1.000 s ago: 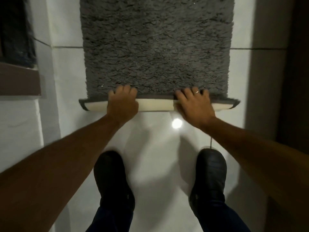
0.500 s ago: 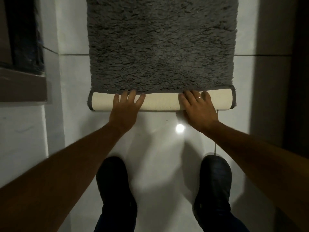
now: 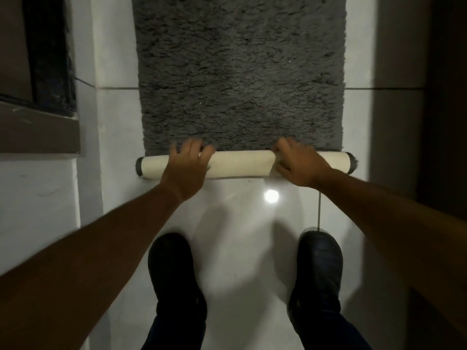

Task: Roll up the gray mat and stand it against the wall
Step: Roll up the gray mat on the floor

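Note:
The gray mat [image 3: 240, 79] lies flat on the white floor and runs away from me, shaggy side up. Its near end is curled into a thin roll [image 3: 242, 163] that shows the cream backing, with gray pile at both ends. My left hand [image 3: 185, 168] rests on the left part of the roll, fingers curled over its top. My right hand [image 3: 297, 161] grips the right part of the roll the same way. Both hands are a little blurred.
A white wall [image 3: 38, 198] with a dark window ledge [image 3: 38, 127] stands on the left. A darker wall or door [image 3: 442, 109] is on the right. My two black shoes [image 3: 177, 274] stand on the glossy tile [image 3: 240, 236] just behind the roll.
The mat's near edge was folded over and has turned into a rounder roll, which has moved away from me. My fingers went from flat on the roll to curled over it.

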